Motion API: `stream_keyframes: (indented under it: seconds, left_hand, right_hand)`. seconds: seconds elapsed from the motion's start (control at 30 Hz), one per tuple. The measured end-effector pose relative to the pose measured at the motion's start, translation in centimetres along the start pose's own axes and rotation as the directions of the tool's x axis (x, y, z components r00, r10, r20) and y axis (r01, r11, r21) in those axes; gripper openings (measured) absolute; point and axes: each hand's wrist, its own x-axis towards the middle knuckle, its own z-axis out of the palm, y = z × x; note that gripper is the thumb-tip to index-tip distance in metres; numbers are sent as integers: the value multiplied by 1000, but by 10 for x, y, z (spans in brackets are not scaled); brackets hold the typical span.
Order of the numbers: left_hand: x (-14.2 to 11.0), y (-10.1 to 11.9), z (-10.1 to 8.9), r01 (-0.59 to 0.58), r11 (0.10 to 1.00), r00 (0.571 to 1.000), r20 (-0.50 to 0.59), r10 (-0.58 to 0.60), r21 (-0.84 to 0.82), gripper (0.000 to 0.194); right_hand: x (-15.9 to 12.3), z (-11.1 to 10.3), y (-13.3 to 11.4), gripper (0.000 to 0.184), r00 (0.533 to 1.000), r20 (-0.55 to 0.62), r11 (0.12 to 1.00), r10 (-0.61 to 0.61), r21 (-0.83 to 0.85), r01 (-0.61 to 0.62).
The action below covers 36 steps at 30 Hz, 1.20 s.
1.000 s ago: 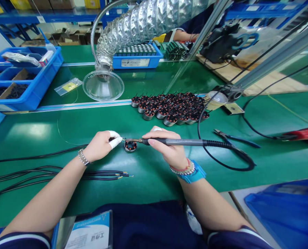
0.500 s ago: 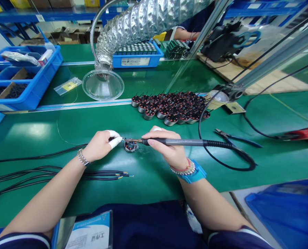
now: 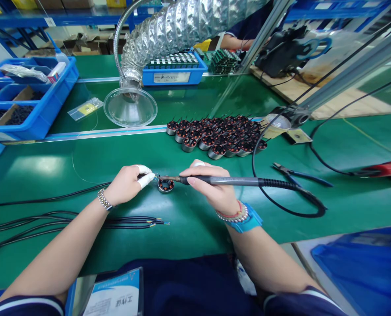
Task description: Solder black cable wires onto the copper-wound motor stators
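So my right hand (image 3: 211, 188) pinches the soldering iron (image 3: 224, 181), its long axis lying level, tip pointing left over the far edge of the small motor stator (image 3: 166, 185) between my hands, while my left hand (image 3: 124, 186) pinches a thin wire (image 3: 152, 176) just beside that tip.

Left hand (image 3: 126, 185) is up on the bench side of things, fingertips (image 3: 145, 177) in white finger cots and pinched together. Right hand (image 3: 212, 188) sits just beside it in a pen grip, index finger laid along the top. Both forearms (image 3: 60, 245) angle in from the bottom corners. Left wrist (image 3: 105, 199) has a metal watch band, right wrist (image 3: 243, 218) beads and a blue strap.
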Motion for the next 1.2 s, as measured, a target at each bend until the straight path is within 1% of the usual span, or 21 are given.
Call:
stream_keyframes:
  seconds: [0.1, 0.27, 0.33, 0.47, 0.53, 0.67, 0.77, 0.87, 0.97, 1.13, 1.2]
  left_hand:
    - [0, 0, 0, -3, 1000, 1000, 1, 3, -9, 30]
    - [0, -1, 1, -4, 1000, 1000, 7, 4, -5, 30]
    - [0, -1, 0, -7, 1000, 1000, 4, 7, -7, 30]
    - [0, 0, 0, -6, 1000, 1000, 1, 6, -14, 29]
    - [0, 0, 0, -5, 1000, 1000, 5, 5, -13, 29]
    - [0, 1, 0, -4, 1000, 1000, 7, 4, -9, 29]
    - [0, 0, 0, -5, 1000, 1000, 4, 5, -9, 29]
    - [0, 0, 0, -4, 1000, 1000, 3, 4, -8, 29]
    - [0, 0, 0, 1, 1000, 1000, 5, -1, -10, 29]
    - [-2, 2, 0, -2, 999, 1000, 18, 2, -32, 29]
    - [-2, 2, 0, -11, 999, 1000, 21, 12, -44, 29]
  right_hand:
    - [-1, -2, 2, 14, 1000, -21, 1000, 10, 10, -10]
    - [-3, -6, 3, 13, 993, -120, 1000, -17, 10, 19]
    - [-3, -6, 2, 13, 989, -145, 999, -35, -42, 29]
    - [-2, -3, -3, 16, 979, -186, 974, -83, -224, 40]
    - [-2, -1, -3, 19, 971, -213, 964, -107, -261, 49]
    - [-4, 4, -1, 21, 964, -251, 982, -88, -184, 42]
    - [-6, 7, 1, 18, 967, -245, 991, -71, -126, 41]
    - [-6, 12, 4, 12, 970, -234, 994, -68, -104, 44]
    - [-5, 21, 7, 12, 980, -191, 985, -65, -171, 32]
    - [-3, 42, 14, 24, 998, -24, 956, -60, -291, 51]
    - [-2, 48, 15, 26, 999, 10, 945, -52, -322, 53]
